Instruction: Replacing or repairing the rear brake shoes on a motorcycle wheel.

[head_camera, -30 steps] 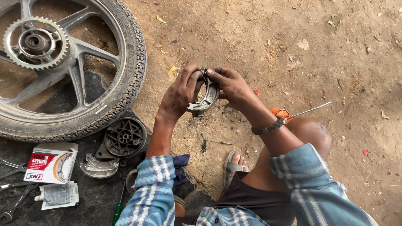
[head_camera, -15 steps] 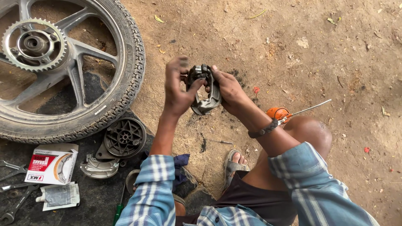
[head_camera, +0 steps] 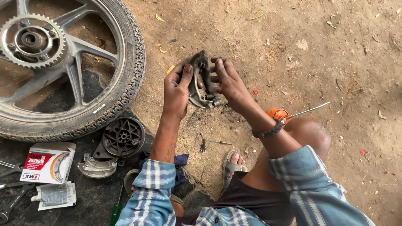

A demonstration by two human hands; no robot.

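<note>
Brake shoes [head_camera: 204, 86], two curved, grimy metal pieces set together, are held up between both hands above bare dirt ground [head_camera: 293, 50], to the right of a large motorcycle wheel [head_camera: 71, 71]. The left hand [head_camera: 176, 90] is wrapped around the left side of the shoes, with the thumb pressed on the top edge and the fingers closed behind. The right hand [head_camera: 229, 83] grips the right side, its fingers curled over the upper end. Both hands are dark with grease.

The wheel lies flat, with a toothed sprocket [head_camera: 32, 41] at its hub and a ribbed tyre around it. Just below the wheel's lower rim, a round black hub plate [head_camera: 124, 136] rests on a dark mat [head_camera: 83, 201]. Beside the plate lies another curved metal shoe [head_camera: 97, 165]. Further left of it, below the wheel, a small cardboard box [head_camera: 48, 162] and a clear plastic bag [head_camera: 55, 195] are seen, with wrenches [head_camera: 12, 201] at the mat's left edge. A green-handled screwdriver [head_camera: 117, 209] lies near the blue checked sleeve. Well to the right of the wheel, an orange-handled screwdriver [head_camera: 289, 114] rests behind the person's bent knee. A sandalled foot [head_camera: 233, 165] is planted on the dirt.
</note>
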